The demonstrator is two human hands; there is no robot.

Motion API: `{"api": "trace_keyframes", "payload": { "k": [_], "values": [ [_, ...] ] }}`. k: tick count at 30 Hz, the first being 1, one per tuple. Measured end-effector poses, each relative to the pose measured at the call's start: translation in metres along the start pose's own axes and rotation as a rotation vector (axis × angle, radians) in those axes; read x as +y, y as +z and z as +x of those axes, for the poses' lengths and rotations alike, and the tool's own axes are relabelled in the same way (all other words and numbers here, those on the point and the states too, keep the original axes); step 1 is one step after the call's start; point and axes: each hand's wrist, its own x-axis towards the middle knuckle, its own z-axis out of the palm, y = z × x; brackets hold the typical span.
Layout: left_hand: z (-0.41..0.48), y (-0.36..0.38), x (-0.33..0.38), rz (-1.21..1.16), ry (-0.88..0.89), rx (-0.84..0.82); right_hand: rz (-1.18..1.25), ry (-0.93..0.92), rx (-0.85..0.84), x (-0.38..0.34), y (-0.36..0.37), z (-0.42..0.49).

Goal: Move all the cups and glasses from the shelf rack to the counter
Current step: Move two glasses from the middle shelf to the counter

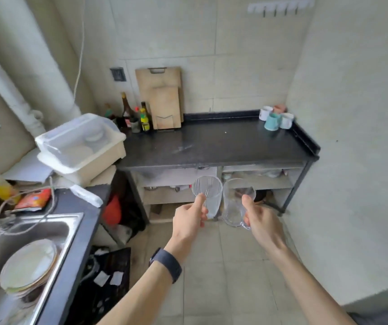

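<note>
Your left hand (189, 218) is clamped on a ribbed clear glass (209, 195), thumb up against its near side and fingers curled round the base. Your right hand (262, 221) grips a plain glass mug (234, 207) by its handle, thumb laid on the wall. Both vessels are upright, side by side and just apart, held in the air in front of the counter's (211, 141) front edge and below its top. Neither touches the counter.

A cluster of mugs (276, 119), white, teal and pink, stands at the counter's back right corner. Two cutting boards (162, 99) lean on the wall at the back left corner, with a group of bottles (136, 116) just beside them. A lidded plastic bin (80, 141) sits tilted off the counter's left edge. Open shelves (258, 181) under the counter hold crockery, too blurred to identify. To your left, a sink (47, 231) holds stacked plates (29, 263). A dark wristband (167, 263) is on your left wrist.
</note>
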Motion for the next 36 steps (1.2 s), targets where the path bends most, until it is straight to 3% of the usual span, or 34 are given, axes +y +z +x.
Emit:
{"api": "trace_keyframes", "payload": {
  "k": [8,20,36],
  "values": [
    [0.122,0.097,0.029,0.073,0.001,-0.012,0.012,0.074,0.035,0.018,-0.024,0.136],
    [0.329,0.231,0.120,0.067,-0.012,-0.055,0.094,0.175,0.081,-0.013,-0.056,0.376],
    [0.584,0.399,0.195,0.120,-0.101,0.071,0.027,0.210,-0.062,-0.006,-0.083,0.716]
  ]
}}
